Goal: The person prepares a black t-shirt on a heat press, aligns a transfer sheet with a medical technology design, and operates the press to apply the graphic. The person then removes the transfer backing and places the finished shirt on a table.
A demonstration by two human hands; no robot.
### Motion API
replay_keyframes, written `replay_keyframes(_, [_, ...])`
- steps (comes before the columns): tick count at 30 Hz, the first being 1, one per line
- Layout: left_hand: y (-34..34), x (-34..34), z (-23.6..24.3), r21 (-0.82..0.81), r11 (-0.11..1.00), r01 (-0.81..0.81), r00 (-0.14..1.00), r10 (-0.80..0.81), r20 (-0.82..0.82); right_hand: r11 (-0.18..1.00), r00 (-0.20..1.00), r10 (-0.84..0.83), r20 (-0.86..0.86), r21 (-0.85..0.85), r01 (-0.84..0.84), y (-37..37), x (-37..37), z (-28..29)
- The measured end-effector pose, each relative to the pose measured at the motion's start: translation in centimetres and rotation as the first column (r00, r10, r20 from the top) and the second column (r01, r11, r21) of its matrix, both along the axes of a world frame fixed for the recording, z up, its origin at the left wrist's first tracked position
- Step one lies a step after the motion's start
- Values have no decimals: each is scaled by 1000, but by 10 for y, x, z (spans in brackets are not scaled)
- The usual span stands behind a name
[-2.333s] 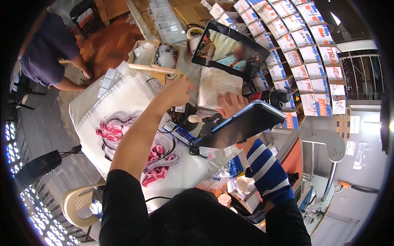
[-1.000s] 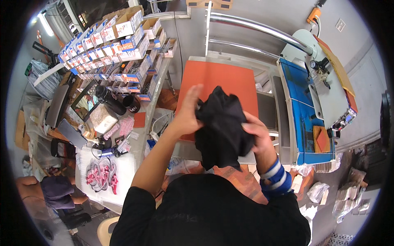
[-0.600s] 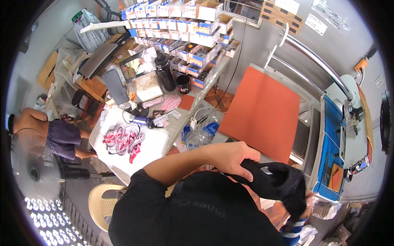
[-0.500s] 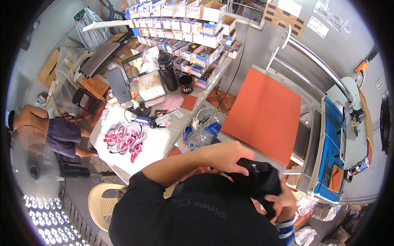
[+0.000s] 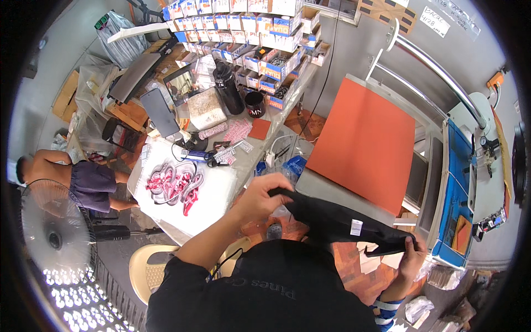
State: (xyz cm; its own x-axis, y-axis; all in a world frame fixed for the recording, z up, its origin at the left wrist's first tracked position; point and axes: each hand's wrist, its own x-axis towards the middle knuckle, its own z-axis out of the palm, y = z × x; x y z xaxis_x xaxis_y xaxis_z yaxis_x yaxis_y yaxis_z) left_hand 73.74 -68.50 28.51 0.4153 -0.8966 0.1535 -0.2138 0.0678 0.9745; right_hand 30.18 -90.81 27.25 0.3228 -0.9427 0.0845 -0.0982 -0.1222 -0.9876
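A black cloth garment [image 5: 326, 218] with a small white label [image 5: 355, 227] is stretched between my hands, in front of my body. My left hand [image 5: 265, 195] pinches its left end, and my right hand [image 5: 412, 258] grips the right end, lower down. Just beyond the cloth lies a flat orange-red pad [image 5: 365, 138] on the grey bed of a press. Neither hand touches the pad. White sheets with red and grey printed shapes [image 5: 174, 185] rest on the table to the left of my left hand.
The table [image 5: 243, 163] also bears a black bottle [image 5: 228, 88], a black mug [image 5: 255, 104] and a phone [image 5: 159, 113]. Small-parts boxes [image 5: 238, 25] rise behind. At right stands the press's blue-edged part [image 5: 454, 188]. A fan [image 5: 55, 238], a chair [image 5: 145, 263] and another person [image 5: 91, 180] are left.
The black garment was bunched between my hands and is now spread out lengthwise. My left hand has moved left and up, and my right hand has moved right.
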Motion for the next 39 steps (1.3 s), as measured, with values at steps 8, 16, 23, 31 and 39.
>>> replay_keyframes(8, [-32,0,31,-99,989,-113,988,123,97,996,999,32,-24,-88,-34,-55,-30,-4])
replay_keyframes(16, [-65,-20,60,229,967,-114,991,95,92,979,922,-9,-388,-193,-72,-112,-29,71])
replay_keyframes(23, [-92,-20,118,185,979,85,919,-148,365,923,865,-43,-500,-352,-158,-105,-32,102])
replay_keyframes(31, [-91,1,106,-322,944,68,969,-139,-203,980,996,86,6,-179,-84,-97,-35,114])
replay_keyframes(39, [-102,57,113,-220,930,-293,839,361,406,695,888,-439,-137,-679,238,-106,-7,126])
